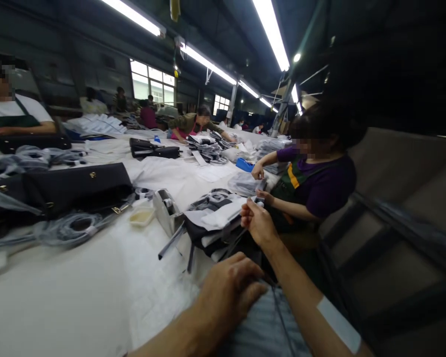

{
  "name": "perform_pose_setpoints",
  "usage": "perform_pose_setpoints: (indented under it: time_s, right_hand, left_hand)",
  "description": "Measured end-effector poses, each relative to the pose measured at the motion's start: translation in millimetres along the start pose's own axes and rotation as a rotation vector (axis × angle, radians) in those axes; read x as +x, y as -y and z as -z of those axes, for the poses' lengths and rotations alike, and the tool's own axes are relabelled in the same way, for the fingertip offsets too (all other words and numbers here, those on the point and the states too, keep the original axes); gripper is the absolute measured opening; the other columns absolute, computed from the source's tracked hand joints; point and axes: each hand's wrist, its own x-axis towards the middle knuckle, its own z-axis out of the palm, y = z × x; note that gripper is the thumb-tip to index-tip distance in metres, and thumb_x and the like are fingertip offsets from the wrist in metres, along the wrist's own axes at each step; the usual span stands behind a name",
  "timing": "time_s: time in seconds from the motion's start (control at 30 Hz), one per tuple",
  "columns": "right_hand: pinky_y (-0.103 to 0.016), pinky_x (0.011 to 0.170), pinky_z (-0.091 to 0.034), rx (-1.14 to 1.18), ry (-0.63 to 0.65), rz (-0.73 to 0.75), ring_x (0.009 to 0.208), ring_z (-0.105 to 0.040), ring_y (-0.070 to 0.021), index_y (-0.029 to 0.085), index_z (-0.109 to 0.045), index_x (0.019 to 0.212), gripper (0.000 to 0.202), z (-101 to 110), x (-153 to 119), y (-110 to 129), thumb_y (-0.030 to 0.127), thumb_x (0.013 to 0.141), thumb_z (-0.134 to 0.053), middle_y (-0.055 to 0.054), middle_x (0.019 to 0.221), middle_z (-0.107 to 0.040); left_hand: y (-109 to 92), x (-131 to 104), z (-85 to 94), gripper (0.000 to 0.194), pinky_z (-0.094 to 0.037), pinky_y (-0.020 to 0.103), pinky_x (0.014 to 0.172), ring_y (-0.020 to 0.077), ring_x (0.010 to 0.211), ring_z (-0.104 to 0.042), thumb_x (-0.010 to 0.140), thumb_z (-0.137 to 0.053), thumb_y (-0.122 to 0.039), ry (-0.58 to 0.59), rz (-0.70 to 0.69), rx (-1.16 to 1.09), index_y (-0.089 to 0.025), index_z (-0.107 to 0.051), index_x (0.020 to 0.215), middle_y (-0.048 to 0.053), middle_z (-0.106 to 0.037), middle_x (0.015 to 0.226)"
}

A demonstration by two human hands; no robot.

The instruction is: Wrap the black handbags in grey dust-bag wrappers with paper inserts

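My right hand (259,223) is raised beside a pile of dark bag pieces, its thumb and fingers pinched together. Whatever lies between those fingertips is too small to make out. Lower and closer to me, my left hand (232,285) has its fingers curled inward, slightly blurred, and what they may hold is hidden. A thin dark cord (282,317) hangs just below it, over grey-blue cloth (262,322). Ahead of my hands sits a black bag (204,239) with white padding (223,213) on top and straps sticking out at the left.
A grey metal dispenser (166,210) and a shallow cream dish (141,217) stand on the white-covered table (78,282). At left lies a large black bag (78,186) with wrapped straps (69,229). A co-worker in purple (330,186) works close at right; others sit farther back.
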Motion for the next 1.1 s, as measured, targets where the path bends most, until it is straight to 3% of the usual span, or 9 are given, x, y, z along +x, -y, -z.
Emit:
perform_pose_setpoints:
  time_s: [0.13,0.27,0.4,0.53,0.67,0.77,0.9,1.0,1.1]
  right_hand:
    - [-0.018,0.042,-0.043,0.144,0.073,0.046,0.043,-0.051,-0.0076,0.018,-0.058,0.078,0.028,-72,-16,-5,0.044,0.085,-0.069,0.004,0.058,-0.061]
    - [-0.018,0.041,-0.041,0.218,0.213,0.034,0.042,-0.048,-0.0072,0.02,-0.055,0.078,0.03,-146,-47,-14,0.046,0.082,-0.07,0.006,0.056,-0.057]
    - [-0.018,0.041,-0.039,0.231,0.357,0.095,0.042,-0.047,-0.0062,0.019,-0.057,0.081,0.032,-225,-96,-40,0.048,0.079,-0.071,0.007,0.058,-0.058]
    - [-0.019,0.041,-0.04,0.13,0.6,0.245,0.042,-0.048,-0.007,0.018,-0.06,0.08,0.038,-301,-158,-83,0.053,0.076,-0.072,0.005,0.06,-0.06]
    - [-0.02,0.042,-0.041,0.107,0.837,0.252,0.043,-0.049,-0.0076,0.017,-0.06,0.079,0.038,-364,-232,-127,0.054,0.08,-0.068,0.004,0.061,-0.061]
    - [-0.02,0.042,-0.041,0.105,1.006,0.178,0.044,-0.05,-0.0079,0.017,-0.06,0.08,0.036,-393,-289,-155,0.053,0.084,-0.065,0.004,0.062,-0.061]
    - [-0.021,0.045,-0.042,0.02,1.209,0.164,0.045,-0.05,-0.0082,0.018,-0.061,0.079,0.035,-406,-357,-187,0.052,0.086,-0.062,0.004,0.062,-0.061]
    - [-0.022,0.046,-0.043,-0.077,1.343,0.196,0.045,-0.052,-0.0093,0.018,-0.061,0.077,0.035,-404,-388,-205,0.052,0.088,-0.061,0.004,0.062,-0.062]
    - [-0.023,0.049,-0.045,-0.165,1.416,0.223,0.047,-0.055,-0.0106,0.019,-0.062,0.077,0.034,-399,-392,-217,0.051,0.089,-0.06,0.002,0.063,-0.064]
  left_hand:
    - [-13,-34,-3.0,0.037,-0.049,0.032,0.081,0.0214,0.095,-0.061,0.083,-0.066,-0.023,-0.267,-0.069,-0.087,-0.024,-0.061,0.12,0.009,-0.062,0.119]
    - [-8,-70,19.2,0.056,-0.05,0.029,0.068,0.0178,0.077,-0.061,0.064,-0.08,-0.023,-0.516,0.323,-0.32,-0.024,-0.06,0.117,0.006,-0.066,0.11]
    - [-5,-116,38.5,0.032,-0.047,0.025,0.057,0.0142,0.061,-0.062,0.06,-0.079,-0.028,-0.663,0.455,-0.664,-0.017,-0.062,0.086,0.004,-0.071,0.085]
    - [-10,-185,69.8,0.034,-0.046,0.024,0.049,0.0144,0.05,-0.062,0.07,-0.071,-0.046,-0.929,0.472,-0.747,-0.016,-0.057,0.071,0.004,-0.067,0.064]
    - [-26,-279,98.0,0.049,-0.054,0.028,0.059,0.0175,0.064,-0.068,0.06,-0.084,-0.036,-1.154,0.51,-0.658,-0.014,-0.062,0.098,0.006,-0.071,0.079]
    - [-41,-334,98.5,0.068,-0.058,0.033,0.07,0.0237,0.085,-0.071,0.054,-0.091,-0.038,-1.27,0.517,-0.689,-0.014,-0.061,0.11,0.012,-0.071,0.1]
    - [-45,-366,90.7,0.075,-0.059,0.035,0.073,0.0257,0.09,-0.072,0.069,-0.074,-0.069,-1.414,0.476,-0.636,-0.01,-0.061,0.113,0.018,-0.069,0.106]
    - [-40,-391,91.6,0.068,-0.057,0.032,0.061,0.0213,0.069,-0.072,0.08,-0.052,-0.075,-1.601,0.706,-0.356,-0.011,-0.064,0.099,0.013,-0.072,0.085]
    - [-44,-445,91.2,0.056,-0.053,0.03,0.055,0.0182,0.057,-0.066,0.085,-0.049,-0.068,-1.722,0.929,-0.066,-0.015,-0.065,0.091,0.006,-0.068,0.071]
